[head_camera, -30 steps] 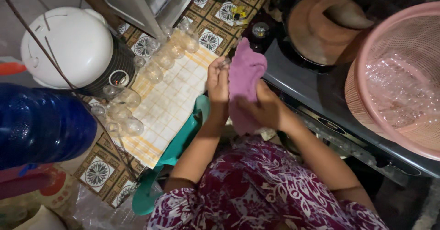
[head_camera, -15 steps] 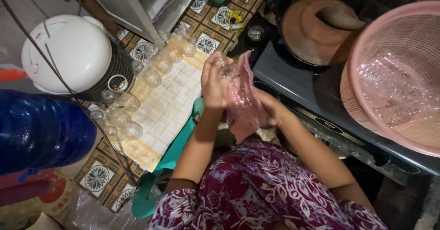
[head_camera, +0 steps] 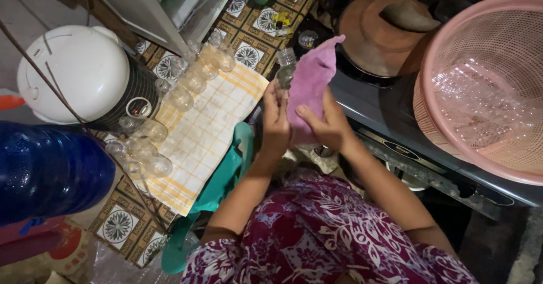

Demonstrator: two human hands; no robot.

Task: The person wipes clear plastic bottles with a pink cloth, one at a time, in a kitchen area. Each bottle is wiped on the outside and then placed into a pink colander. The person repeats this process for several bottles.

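My left hand (head_camera: 275, 123) grips a small clear glass bottle (head_camera: 285, 68), its neck pointing away from me. My right hand (head_camera: 324, 127) holds a pink cloth (head_camera: 310, 84) pressed against the bottle's side; the cloth hides most of the bottle. Both hands are raised over the gap between a yellow checked towel (head_camera: 212, 134) on the floor and a dark stove (head_camera: 384, 114). A row of clear glass bottles (head_camera: 186, 89) lies along the towel's far edge.
A white rice cooker (head_camera: 85, 74) stands at the left, a blue water jug (head_camera: 48, 171) in front of it. A pink plastic basket (head_camera: 481, 86) with clear wrap sits on the stove at right, beside a brown clay lid (head_camera: 376, 32). A green stool (head_camera: 218, 188) is below my arms.
My hands have lifted and moved away from me. The cloth, earlier wrapped over the bottle, has shifted to its right side, and the bottle's neck now shows.
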